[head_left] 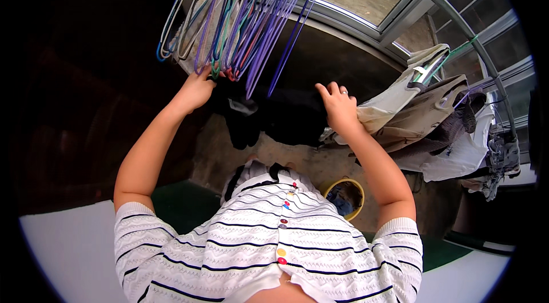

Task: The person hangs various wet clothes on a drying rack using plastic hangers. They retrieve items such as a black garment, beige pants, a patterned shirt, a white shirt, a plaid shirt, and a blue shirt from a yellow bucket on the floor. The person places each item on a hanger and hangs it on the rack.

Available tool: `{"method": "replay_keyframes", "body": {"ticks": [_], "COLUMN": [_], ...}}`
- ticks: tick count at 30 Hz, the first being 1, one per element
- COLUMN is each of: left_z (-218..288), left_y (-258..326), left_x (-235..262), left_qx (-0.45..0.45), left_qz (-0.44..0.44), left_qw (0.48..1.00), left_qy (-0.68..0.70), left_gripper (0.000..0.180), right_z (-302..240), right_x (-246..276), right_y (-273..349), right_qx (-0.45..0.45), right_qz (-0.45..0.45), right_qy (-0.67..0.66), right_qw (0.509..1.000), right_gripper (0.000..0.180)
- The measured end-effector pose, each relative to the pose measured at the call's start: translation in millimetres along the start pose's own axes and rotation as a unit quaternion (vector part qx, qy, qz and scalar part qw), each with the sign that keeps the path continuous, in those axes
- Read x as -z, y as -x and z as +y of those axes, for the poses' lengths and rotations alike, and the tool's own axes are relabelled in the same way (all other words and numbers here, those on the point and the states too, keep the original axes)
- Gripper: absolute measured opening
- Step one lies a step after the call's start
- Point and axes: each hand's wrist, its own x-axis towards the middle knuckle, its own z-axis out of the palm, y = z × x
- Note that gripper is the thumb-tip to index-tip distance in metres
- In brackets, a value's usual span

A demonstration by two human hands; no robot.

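Note:
A dark garment point(280, 114) hangs in front of me below a bunch of wire hangers point(251, 11), mostly purple, with some teal and red. My left hand point(195, 90) is raised with its fingers closed on the garment's upper left edge, just under the hangers. My right hand point(338, 107) rests on the garment's right side with fingers spread; a ring shows on one finger. I wear a white striped knit top with coloured buttons.
A curved metal rail point(457, 23) runs along the right with beige, brown and white clothes point(423, 120) hanging from it. A yellow-rimmed basket point(346, 195) sits on the floor below. Windows line the top.

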Motion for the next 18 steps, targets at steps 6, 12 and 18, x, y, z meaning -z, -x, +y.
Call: {"method": "replay_keyframes", "body": {"ticks": [6,12,18], "left_z": [-36,-3,6], "left_y": [-8,10,18], "left_x": [18,51,62], "left_qx": [-0.126,-0.04,0.138], "left_qz": [-0.074,-0.36,-0.272], "left_qw": [0.96,0.919,0.952], "left_qy": [-0.24,-0.157,-0.016], "left_gripper": [0.042,0.04,0.046], "right_z": [47,26,20], "right_x": [69,81,16], "right_y": [-3,20,50], "right_qx": [0.092,0.153,0.217], "right_qz": [-0.258,-0.012,-0.001], "right_qy": [-0.409,-0.441,-0.238], "right_qw": [0.87,0.884,0.947], "right_gripper": [0.072,0.037,0.019]}}
